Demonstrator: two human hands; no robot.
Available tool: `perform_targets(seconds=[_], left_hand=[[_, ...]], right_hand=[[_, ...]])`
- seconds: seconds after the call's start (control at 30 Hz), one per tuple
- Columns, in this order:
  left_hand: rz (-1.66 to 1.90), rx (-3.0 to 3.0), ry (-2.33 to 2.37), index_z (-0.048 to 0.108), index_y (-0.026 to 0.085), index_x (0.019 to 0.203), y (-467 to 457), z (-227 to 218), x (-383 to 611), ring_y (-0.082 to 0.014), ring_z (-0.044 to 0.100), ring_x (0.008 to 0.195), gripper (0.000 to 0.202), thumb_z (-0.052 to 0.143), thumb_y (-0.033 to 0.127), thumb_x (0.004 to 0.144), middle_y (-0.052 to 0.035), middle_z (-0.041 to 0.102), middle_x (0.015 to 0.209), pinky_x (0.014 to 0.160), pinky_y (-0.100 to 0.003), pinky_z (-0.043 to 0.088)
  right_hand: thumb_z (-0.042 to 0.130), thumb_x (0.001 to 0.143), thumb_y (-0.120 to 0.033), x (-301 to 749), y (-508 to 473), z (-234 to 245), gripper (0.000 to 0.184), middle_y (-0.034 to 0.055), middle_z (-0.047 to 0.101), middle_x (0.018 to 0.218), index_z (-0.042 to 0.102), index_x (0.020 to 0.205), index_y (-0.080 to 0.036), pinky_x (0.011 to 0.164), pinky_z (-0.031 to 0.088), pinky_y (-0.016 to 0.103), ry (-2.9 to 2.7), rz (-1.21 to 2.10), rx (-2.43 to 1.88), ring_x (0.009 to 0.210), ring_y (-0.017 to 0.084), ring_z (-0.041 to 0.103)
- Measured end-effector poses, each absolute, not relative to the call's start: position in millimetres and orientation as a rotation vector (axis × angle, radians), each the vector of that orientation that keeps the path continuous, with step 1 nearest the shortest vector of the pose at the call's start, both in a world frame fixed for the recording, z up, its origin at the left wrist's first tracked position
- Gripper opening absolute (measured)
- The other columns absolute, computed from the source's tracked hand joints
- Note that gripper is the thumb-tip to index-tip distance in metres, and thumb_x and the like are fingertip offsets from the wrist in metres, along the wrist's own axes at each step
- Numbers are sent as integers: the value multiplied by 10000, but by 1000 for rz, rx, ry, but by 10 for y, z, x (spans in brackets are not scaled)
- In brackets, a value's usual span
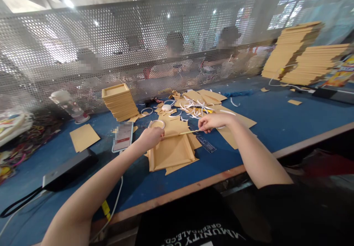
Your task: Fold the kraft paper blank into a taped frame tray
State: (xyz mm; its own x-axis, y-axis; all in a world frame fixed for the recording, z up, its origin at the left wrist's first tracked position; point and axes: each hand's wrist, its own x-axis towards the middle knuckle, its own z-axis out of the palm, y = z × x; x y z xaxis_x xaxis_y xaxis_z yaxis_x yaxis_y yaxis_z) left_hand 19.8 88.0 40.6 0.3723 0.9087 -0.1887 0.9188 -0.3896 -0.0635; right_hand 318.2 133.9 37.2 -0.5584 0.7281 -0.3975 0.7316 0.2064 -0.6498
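A shallow brown cardboard tray (171, 155) with folded-up sides lies on flat cardboard pieces in front of me. My left hand (154, 137) is closed at its far left corner, fingers pressed on the edge. To the right, my right hand (208, 123) pinches the end of a thin pale yellow strip (189, 132), which stretches toward the tray's far edge. What the strip is made of is too small to tell. A roll of white tape (157, 123) lies just behind my left hand. Curled white strips (195, 107) are heaped beyond my right hand.
A stack of cardboard trays (120, 102) stands at the back left, near a phone (123, 137) and a black case (70, 169). Taller cardboard stacks (290, 54) rise at the far right. A perforated metal screen (124, 43) borders the blue table (279, 117); people sit behind it.
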Motion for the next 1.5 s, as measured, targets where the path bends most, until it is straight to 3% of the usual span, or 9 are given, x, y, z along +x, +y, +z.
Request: perform_targets(seconds=[0.5,0.8,1.17,1.37,1.5], left_hand=[[-317,2559,1721,628,205,1008,896,364,202,-257,634,1005,171,512,265,898,-75,670,1058,833,-328,473],[-335,2570,1737,626,178,1022,890,336,220,-262,624,1022,194,479,248,916,-102,652,1080,856,-335,470],[-320,2569,1730,624,178,1032,856,366,228,-260,619,1030,208,468,243,910,-101,646,1100,858,-337,470],[-317,2553,1719,632,194,971,830,429,209,-250,629,989,187,488,266,874,-84,670,1011,824,-324,473],[-335,2467,1735,640,193,832,803,479,186,-240,646,888,145,534,285,795,-67,694,888,728,-293,468]], right_hand=[[693,729,-417,2812,1417,151,267,39,679,839,666,850,-179,669,447,274,2662,-1318,1440,723,152,587],[699,694,-341,2842,1405,226,172,5,630,673,627,730,-189,586,406,272,2629,-1212,1525,596,137,536],[677,702,-333,3310,1425,389,138,16,625,705,649,734,-201,632,426,297,2540,-1053,1722,650,159,556],[631,746,-345,3363,1401,442,158,44,684,787,699,782,-206,703,437,312,2462,-942,1759,778,210,613],[583,785,-397,3367,1217,571,225,58,686,762,643,726,-188,695,444,307,2533,-973,1867,745,199,622]])
